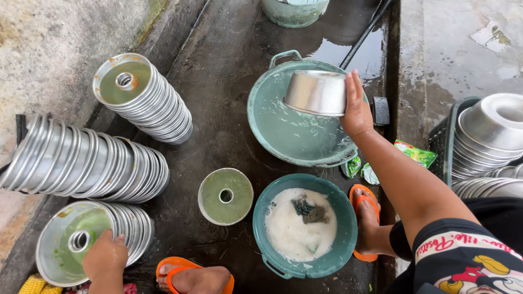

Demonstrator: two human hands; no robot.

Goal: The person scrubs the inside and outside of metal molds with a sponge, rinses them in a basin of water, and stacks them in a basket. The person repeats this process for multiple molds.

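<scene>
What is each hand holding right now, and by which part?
The right hand grips a metal pan by its rim, over the green basin. The left hand rests on the rim of the nearest dirty pan; a closed grip cannot be told.

My right arm stretches forward and my right hand (357, 109) is cupped with fingers pressed flat, thumb side up, while my left hand (105, 255) reaches low to my left, knuckles up, fingers curled downward in a loose grasp.

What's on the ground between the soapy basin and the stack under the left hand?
Head view: one single ring-shaped metal mould on wet ground, apart from soapy basin and stack.
</scene>
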